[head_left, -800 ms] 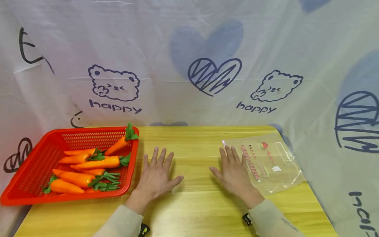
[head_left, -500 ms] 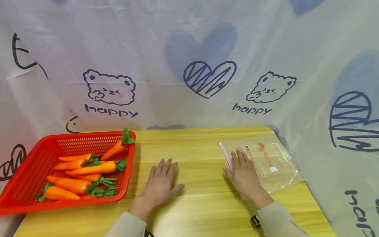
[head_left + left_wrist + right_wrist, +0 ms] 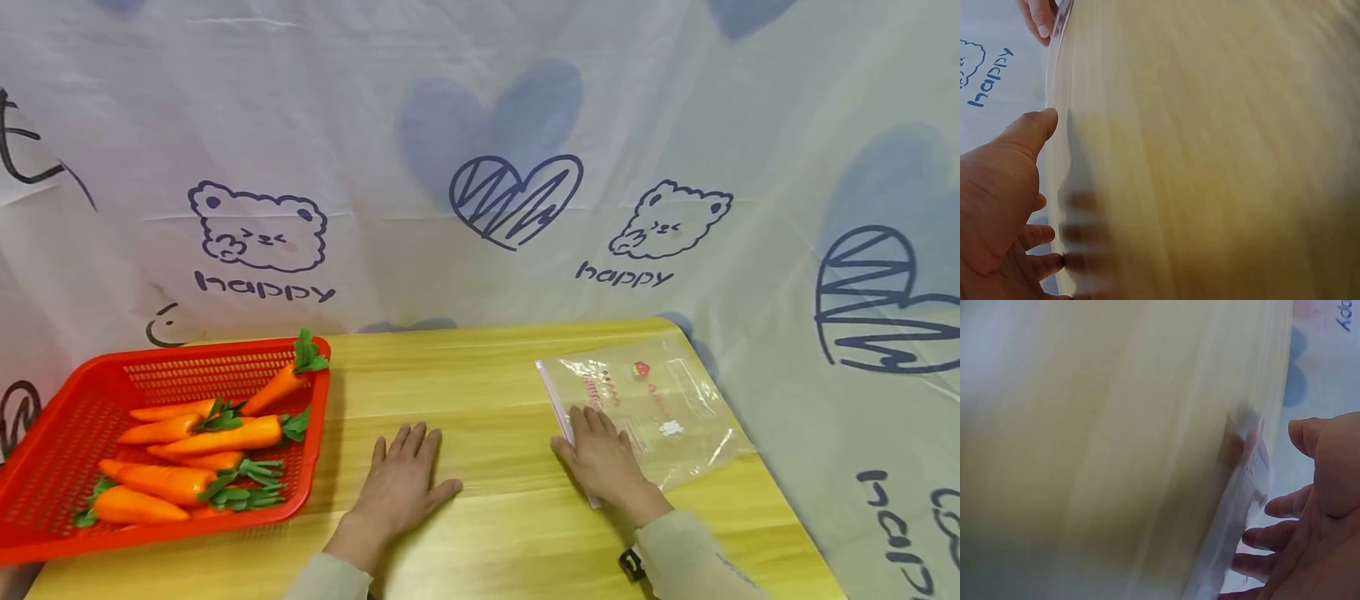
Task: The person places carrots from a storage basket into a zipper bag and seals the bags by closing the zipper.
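Observation:
My left hand [image 3: 401, 483] lies palm down low over the wooden table, fingers spread and thumb out to the right, holding nothing. In the left wrist view its fingertips come right at the table surface. My right hand [image 3: 609, 462] is over the left part of a clear zip bag [image 3: 697, 400], its fingers fairly straight. The bag lies flat, with a pink zip edge [image 3: 552, 392] on its left side and small printed pictures. In the right wrist view the fingers [image 3: 1272, 534] overlap the bag's edge, and the thumb stands apart from them.
A red plastic basket [image 3: 318, 450] stands on the left of the table [image 3: 450, 375], holding several orange carrots [image 3: 225, 435] with green tops. One carrot leans on the basket's right rim. Behind the table hangs a white cloth [image 3: 390, 167] printed with bears and hearts.
My right hand has moved down and over the bag, so the pink zip edge now shows. The left hand has shifted slightly lower. The whole head view has drifted a little.

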Action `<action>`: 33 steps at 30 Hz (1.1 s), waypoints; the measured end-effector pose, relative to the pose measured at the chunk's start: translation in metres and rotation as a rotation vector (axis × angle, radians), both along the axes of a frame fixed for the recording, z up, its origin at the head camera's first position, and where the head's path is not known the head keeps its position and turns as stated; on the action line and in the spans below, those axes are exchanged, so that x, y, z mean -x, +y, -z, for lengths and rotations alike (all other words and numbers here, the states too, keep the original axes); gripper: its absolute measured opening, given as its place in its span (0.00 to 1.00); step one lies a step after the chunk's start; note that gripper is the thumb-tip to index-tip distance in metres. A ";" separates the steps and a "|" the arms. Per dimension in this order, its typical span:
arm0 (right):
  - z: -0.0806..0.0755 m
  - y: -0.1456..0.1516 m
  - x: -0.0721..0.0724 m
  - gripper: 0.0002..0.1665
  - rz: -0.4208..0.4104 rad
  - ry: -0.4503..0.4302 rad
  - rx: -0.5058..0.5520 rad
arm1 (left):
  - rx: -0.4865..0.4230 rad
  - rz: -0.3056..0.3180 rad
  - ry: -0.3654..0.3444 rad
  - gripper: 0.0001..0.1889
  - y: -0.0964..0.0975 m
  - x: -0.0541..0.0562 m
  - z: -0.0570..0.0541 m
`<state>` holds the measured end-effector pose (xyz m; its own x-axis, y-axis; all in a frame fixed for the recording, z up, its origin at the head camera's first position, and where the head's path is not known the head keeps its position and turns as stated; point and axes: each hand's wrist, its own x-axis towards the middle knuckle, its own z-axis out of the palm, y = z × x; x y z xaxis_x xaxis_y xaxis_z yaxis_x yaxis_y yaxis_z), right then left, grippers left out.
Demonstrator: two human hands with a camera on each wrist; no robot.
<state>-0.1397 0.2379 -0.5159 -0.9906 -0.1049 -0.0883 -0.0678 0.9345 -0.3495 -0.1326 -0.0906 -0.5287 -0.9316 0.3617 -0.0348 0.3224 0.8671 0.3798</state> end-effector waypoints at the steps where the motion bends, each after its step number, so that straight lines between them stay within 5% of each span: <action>1: 0.000 -0.007 0.000 0.44 -0.003 -0.009 0.007 | -0.001 -0.005 0.006 0.44 -0.001 0.000 0.000; 15: -0.011 -0.113 -0.011 0.37 -0.096 -0.028 0.205 | -0.023 -0.046 0.068 0.38 -0.008 0.002 -0.003; 23: -0.013 -0.123 -0.021 0.32 -0.220 -0.037 0.345 | -0.051 -0.059 0.071 0.31 -0.008 0.003 -0.005; 26: -0.014 -0.107 -0.021 0.29 -0.191 0.114 0.270 | -0.060 -0.052 0.060 0.32 -0.005 0.003 -0.008; 29: -0.014 -0.087 -0.020 0.29 -0.099 0.303 0.076 | -0.071 -0.024 0.038 0.36 0.002 0.005 -0.010; 33: -0.006 -0.064 -0.022 0.35 0.002 0.338 -0.142 | -0.045 0.050 0.008 0.41 0.011 0.007 -0.009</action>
